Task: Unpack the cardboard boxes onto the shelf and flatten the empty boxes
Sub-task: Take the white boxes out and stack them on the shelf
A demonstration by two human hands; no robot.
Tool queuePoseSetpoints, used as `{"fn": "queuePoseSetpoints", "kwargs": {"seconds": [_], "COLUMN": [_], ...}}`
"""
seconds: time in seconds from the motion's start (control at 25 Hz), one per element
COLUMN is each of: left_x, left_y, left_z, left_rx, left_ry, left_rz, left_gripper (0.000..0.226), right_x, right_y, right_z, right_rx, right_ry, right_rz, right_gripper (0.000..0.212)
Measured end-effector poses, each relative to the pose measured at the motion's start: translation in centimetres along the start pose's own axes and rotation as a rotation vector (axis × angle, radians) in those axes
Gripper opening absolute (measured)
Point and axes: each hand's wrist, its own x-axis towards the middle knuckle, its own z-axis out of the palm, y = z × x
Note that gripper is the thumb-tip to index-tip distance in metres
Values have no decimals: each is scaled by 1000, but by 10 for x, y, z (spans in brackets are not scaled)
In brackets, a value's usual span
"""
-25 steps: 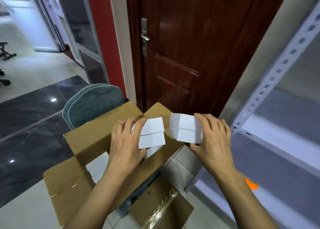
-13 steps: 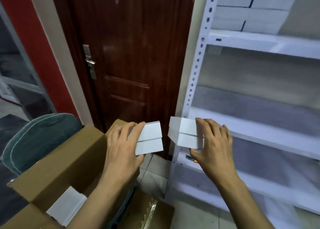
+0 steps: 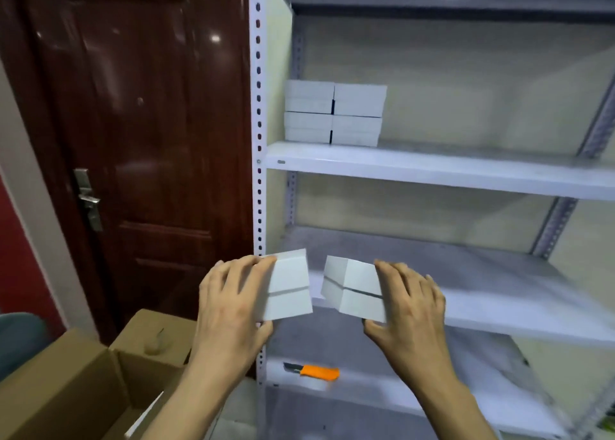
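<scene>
My left hand [image 3: 233, 303] grips a stack of two small white boxes [image 3: 289, 286]. My right hand [image 3: 409, 303] grips another stack of two white boxes [image 3: 357, 289]. Both stacks hang in front of the white metal shelf unit [image 3: 432, 170], level with its middle board. Several white boxes [image 3: 334, 115] stand stacked at the left end of the upper board. The open brown cardboard box [image 3: 83, 379] sits at the lower left, with a white box edge showing inside.
A dark red wooden door [image 3: 139, 140] with a metal handle stands left of the shelf's perforated upright [image 3: 258, 106]. An orange utility knife [image 3: 314, 371] lies on the lower shelf board. A grey-green cushion edge shows at the far left.
The view has swung up and to the right, from the cardboard box to the shelf. Both hands, still holding their stacks of white boxes, now sit in front of the shelf.
</scene>
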Motion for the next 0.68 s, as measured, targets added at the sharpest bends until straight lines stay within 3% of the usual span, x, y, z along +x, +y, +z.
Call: {"fn": "queuePoseSetpoints", "kwargs": {"seconds": [0.36,0.68], "left_x": [80,136], "left_y": [124,199], "left_z": [10,4], "left_rx": [-17,25], "left_ry": [173,306], "left_rz": [124,190], "left_gripper": [100,105], "right_x": [37,68], "right_y": [114,165], "right_z": [-79,-151], "right_rx": [-6,1], "right_ry": [111,243], "right_rz": [-22,-62], "right_gripper": [96,95]}}
